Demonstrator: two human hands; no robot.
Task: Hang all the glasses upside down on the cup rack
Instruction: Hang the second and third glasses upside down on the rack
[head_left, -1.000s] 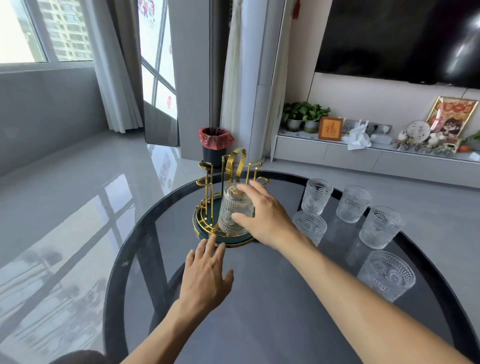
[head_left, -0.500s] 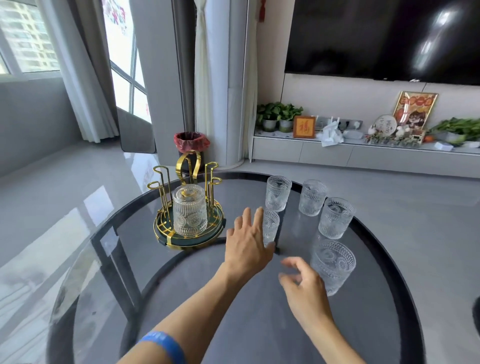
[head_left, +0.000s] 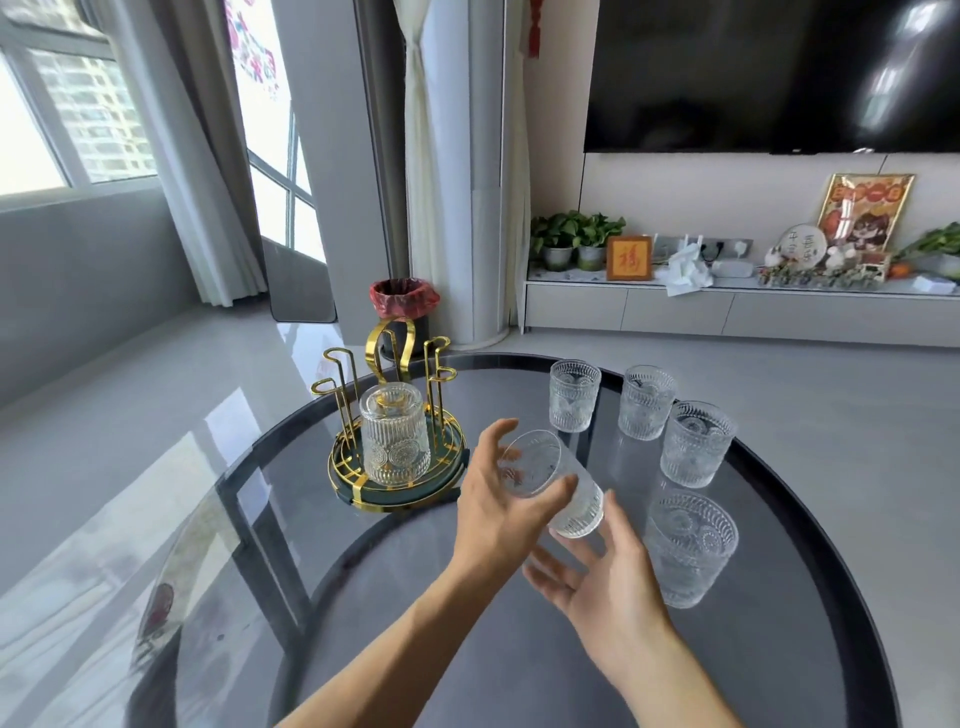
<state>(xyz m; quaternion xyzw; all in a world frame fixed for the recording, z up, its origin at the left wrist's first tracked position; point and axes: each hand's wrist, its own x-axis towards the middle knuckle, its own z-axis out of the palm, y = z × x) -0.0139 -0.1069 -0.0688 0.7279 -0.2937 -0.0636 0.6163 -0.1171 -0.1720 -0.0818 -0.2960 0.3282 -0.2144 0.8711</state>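
A gold wire cup rack (head_left: 387, 358) on a green round base stands at the table's far left. One ribbed glass (head_left: 396, 436) hangs upside down on its front peg. My left hand (head_left: 498, 512) grips a tilted glass (head_left: 556, 486) lifted off the table, its mouth turned toward me. My right hand (head_left: 605, 579) is spread under that glass's base, fingers apart, close to it. Several more glasses stand upright on the right: a far one (head_left: 574, 396), another far one (head_left: 647, 401), a middle one (head_left: 696, 442) and the nearest one (head_left: 688, 548).
The round dark glass table (head_left: 415, 623) curves away at the right edge. Beyond it on the floor stand a bin with a red liner (head_left: 402, 301), a white column and a low TV shelf (head_left: 727, 312) with plants and ornaments.
My left hand has reached the glass nearest the rack, picked it up and tilted it. My right hand has moved in underneath it. The view has shifted slightly.
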